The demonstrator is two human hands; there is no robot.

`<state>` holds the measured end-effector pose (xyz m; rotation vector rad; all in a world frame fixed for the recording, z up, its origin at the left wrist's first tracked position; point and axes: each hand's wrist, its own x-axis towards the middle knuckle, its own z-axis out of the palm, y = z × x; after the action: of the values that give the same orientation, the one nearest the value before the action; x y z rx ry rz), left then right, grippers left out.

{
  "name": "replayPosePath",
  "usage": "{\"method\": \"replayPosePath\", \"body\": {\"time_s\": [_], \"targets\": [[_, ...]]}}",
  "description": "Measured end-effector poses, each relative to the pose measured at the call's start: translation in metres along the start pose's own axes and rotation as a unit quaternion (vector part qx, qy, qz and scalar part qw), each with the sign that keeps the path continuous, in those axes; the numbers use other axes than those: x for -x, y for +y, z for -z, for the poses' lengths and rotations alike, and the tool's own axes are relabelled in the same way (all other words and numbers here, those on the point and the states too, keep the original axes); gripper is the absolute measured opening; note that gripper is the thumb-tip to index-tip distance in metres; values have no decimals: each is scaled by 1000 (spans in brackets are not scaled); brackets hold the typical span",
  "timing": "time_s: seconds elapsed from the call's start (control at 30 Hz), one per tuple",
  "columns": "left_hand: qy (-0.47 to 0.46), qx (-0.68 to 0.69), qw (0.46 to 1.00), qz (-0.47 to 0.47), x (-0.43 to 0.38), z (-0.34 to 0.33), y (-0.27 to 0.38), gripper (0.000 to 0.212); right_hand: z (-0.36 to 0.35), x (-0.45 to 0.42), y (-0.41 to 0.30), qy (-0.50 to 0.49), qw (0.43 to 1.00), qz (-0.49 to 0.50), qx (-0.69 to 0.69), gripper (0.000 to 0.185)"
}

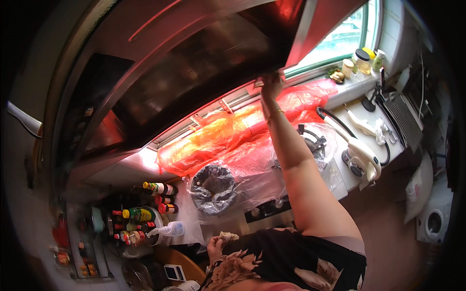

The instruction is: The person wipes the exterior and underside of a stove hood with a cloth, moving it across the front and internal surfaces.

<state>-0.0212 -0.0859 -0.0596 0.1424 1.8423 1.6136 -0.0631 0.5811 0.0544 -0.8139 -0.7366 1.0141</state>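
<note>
My right hand (272, 84) is raised to the lower back edge of the range hood (174, 72), beside the window; what its fingers hold or touch is hard to make out. Low in front of my body, my left hand (215, 248) grips a crumpled pale cloth or wipe (229, 236). Beneath my right arm lies a gas stove, covered with clear plastic film. Foil lines the left burner (213, 188), and the right burner (314, 143) shows partly behind my arm. Red plastic sheeting (233, 127) covers the ledge behind the stove.
Sauce bottles (138, 214) and a white spray bottle (170, 229) crowd the left side. A white handheld steam cleaner (360, 156) with a black hose lies on the right counter. Jars (362, 61) line the windowsill. A washing machine (434, 222) stands at far right.
</note>
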Motion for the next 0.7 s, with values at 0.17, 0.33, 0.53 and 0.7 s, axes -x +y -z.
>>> {"method": "replayPosePath", "body": {"time_s": [0.17, 0.33, 0.53, 0.7], "targets": [[-57, 25, 997, -48, -12, -22, 26, 17, 22, 6, -8, -52, 965, -200, -163, 17], [-46, -3, 996, -81, -17, -21, 43, 17, 46, 61, -92, -262, 870, -296, -296, 24], [-136, 85, 972, -175, -50, -44, 50, 14, 102, 95, -84, -471, 804, -270, -244, 20], [-161, 143, 961, -172, -64, -23, 21, 15, 129, 139, -24, -496, 740, -365, -269, 32]]}}
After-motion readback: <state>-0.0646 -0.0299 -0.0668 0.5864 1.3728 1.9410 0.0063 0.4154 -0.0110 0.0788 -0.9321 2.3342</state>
